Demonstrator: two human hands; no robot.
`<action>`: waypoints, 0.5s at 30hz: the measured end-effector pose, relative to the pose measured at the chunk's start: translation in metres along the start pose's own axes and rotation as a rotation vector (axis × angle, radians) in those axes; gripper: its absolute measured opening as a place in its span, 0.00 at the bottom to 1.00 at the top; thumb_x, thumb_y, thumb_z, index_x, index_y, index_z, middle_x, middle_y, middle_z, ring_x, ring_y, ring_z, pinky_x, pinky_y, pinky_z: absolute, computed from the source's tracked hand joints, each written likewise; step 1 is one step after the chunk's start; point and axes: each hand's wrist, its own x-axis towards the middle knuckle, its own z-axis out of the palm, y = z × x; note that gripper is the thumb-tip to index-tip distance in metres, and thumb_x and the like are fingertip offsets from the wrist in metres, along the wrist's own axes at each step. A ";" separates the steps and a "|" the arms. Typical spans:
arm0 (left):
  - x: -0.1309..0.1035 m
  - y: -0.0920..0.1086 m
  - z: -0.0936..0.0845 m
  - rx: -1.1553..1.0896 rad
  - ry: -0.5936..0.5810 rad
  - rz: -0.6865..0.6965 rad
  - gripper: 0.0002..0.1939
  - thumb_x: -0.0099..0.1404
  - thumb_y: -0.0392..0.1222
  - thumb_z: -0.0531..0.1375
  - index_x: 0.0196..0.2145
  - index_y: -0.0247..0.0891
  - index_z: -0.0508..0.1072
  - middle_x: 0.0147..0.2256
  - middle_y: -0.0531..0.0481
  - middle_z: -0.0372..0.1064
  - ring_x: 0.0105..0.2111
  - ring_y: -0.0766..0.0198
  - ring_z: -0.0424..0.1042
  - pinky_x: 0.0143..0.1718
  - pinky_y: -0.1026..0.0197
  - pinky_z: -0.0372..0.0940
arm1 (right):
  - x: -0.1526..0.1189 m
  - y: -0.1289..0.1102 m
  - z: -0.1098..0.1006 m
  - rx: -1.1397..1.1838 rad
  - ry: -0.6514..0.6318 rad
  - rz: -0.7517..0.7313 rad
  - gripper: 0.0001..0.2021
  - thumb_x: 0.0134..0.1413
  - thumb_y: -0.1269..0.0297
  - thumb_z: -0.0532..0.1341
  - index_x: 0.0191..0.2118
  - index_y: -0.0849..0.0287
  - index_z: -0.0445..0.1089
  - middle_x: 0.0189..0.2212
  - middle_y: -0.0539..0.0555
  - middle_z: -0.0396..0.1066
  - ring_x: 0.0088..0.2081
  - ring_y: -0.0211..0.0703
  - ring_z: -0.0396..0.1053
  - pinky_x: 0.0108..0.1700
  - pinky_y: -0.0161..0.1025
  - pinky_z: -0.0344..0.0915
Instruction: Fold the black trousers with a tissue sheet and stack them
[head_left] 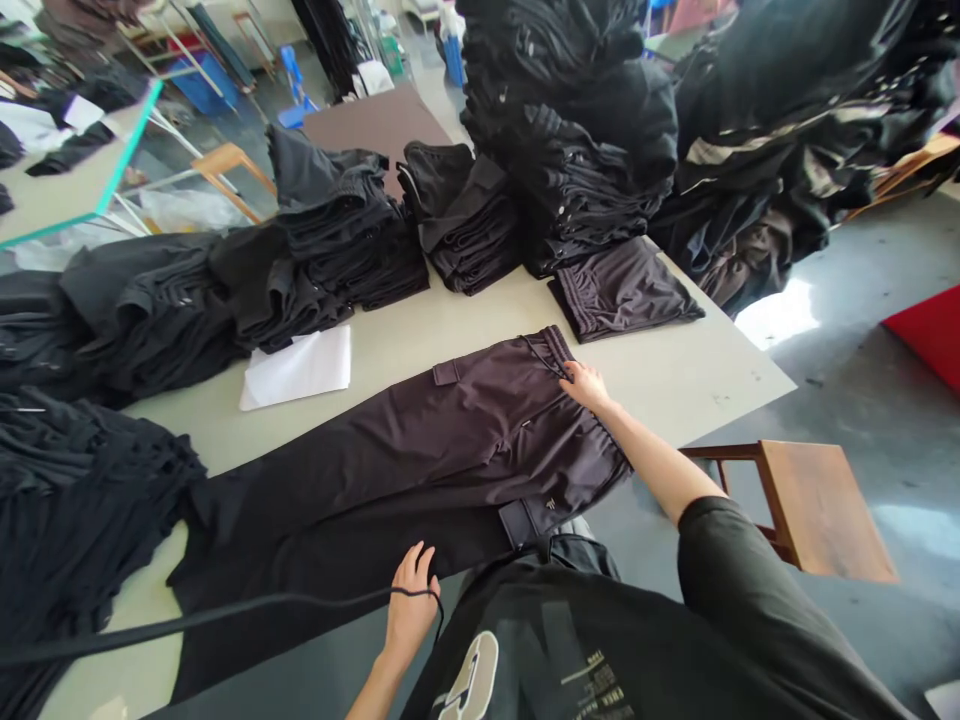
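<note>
As right fingers (574, 374) touch trousers (412, 450), flapped pockets (517, 524) lie flat.

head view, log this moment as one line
trousers: spread on table; right hand: on waistband; left hand: at trousers' near edge

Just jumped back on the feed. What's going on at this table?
A person has a pair of dark trousers spread out on the table. The right hand is at the waistband; whether it grips the cloth is hard to tell. The left hand rests by the near edge of a leg. A folded garment lies beyond the waistband, and white paper lies near the piled dark clothes.
</note>
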 end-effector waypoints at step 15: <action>0.007 0.010 0.013 0.068 0.165 -0.056 0.21 0.64 0.30 0.54 0.52 0.33 0.76 0.57 0.36 0.68 0.56 0.48 0.71 0.58 0.46 0.70 | -0.042 -0.090 0.015 0.030 -0.382 -0.248 0.12 0.64 0.67 0.56 0.49 0.61 0.74 0.40 0.57 0.80 0.40 0.44 0.78 0.43 0.35 0.71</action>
